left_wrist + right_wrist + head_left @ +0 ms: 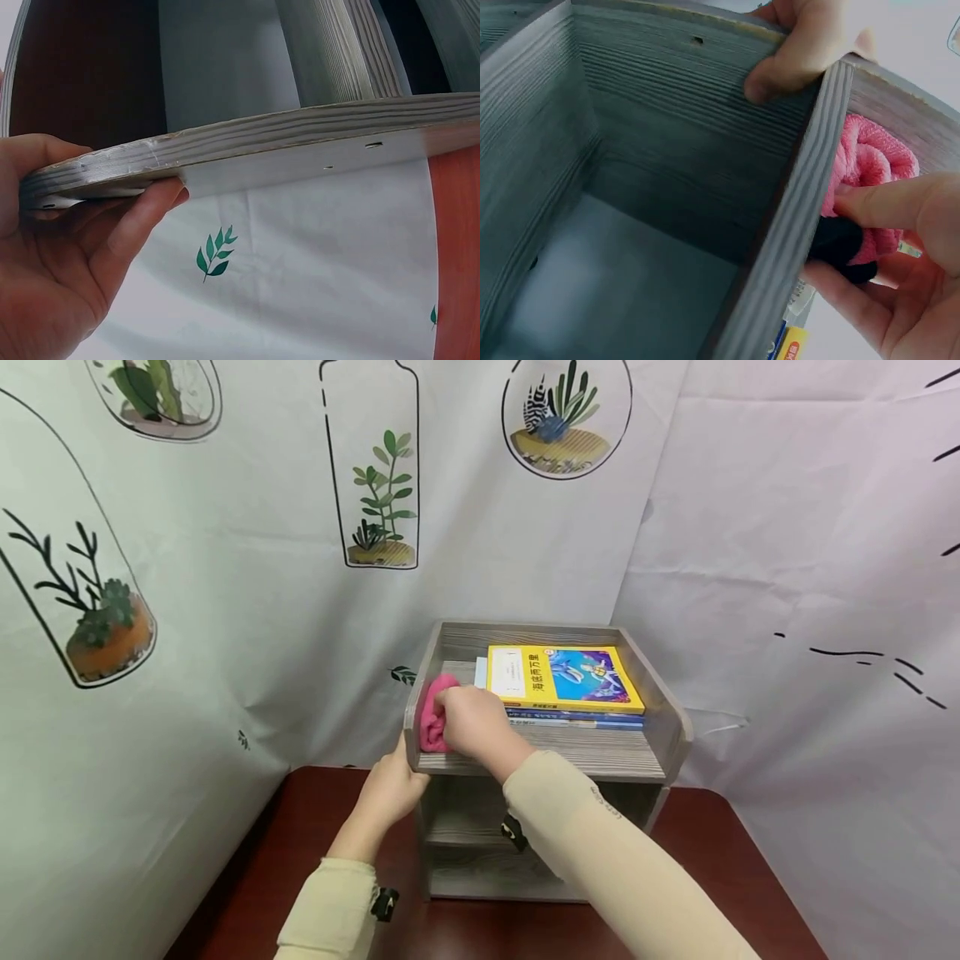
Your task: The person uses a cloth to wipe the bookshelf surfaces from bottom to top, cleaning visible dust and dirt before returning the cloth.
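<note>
Right hand (474, 720) pinches the pink cloth (432, 727) between thumb and fingers, left hand (392, 787) grips the shelf unit (577, 753) just below; overswinging right could knock the book stack (562, 678) beside the pinch.

Head cam faces fwd/down from above, wrist cams v. close, all incl. shelf unit (577, 752).

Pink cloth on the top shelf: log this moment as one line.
right hand: holds pink cloth on top shelf; left hand: grips left side panel; book stack: right of cloth
</note>
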A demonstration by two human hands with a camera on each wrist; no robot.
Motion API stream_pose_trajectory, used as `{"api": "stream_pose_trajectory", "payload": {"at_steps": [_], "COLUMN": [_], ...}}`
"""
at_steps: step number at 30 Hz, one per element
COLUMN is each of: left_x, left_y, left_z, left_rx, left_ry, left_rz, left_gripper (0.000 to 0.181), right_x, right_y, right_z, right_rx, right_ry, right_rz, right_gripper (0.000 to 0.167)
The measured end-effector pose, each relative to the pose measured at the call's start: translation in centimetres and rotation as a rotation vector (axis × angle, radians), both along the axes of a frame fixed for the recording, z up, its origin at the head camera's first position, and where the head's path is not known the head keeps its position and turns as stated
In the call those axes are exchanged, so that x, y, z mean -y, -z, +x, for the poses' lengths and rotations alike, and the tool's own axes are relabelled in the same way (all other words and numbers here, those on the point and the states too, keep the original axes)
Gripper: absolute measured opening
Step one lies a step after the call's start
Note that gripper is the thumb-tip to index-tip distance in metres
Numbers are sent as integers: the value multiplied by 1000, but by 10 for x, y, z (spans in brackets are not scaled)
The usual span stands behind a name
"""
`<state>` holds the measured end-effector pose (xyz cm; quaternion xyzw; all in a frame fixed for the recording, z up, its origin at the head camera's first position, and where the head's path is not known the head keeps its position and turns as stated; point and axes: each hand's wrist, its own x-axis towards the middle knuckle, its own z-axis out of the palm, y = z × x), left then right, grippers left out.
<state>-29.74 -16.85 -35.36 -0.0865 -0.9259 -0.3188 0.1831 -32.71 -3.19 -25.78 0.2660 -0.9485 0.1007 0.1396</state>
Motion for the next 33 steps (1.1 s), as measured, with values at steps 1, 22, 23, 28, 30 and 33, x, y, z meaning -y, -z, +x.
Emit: {"api": "stream_pose_trajectory", "payload": {"at_steps": [1,22,23,28,30,33], "left_x": [0,-2,-2,-3,-3,-4], "left_y": [0,-2,-2,-1,0,1], "left_z": [1,1,0,0,1,3], "left_rx": [0,45,54,68,65,45], "left_ry": [-4,-22,-25,-40,-44,-56], "left_rz": [-1,-13,-11,-6,-10,-22], "left_gripper": [48,69,69,70,70,70], "right_x": [1,19,19,20,20,21], "right_y": [-1,-37,-38,-38,-39,-40], "right_z": [-2,-54,-56,-65,-67,-69], "right_rx": [-6,263,269,304,317,335], "right_ry": [6,95,96,108,107,108], "right_rz": [8,192,194,194,196,190], "right_gripper": [18,20,20,22,23,25]}}
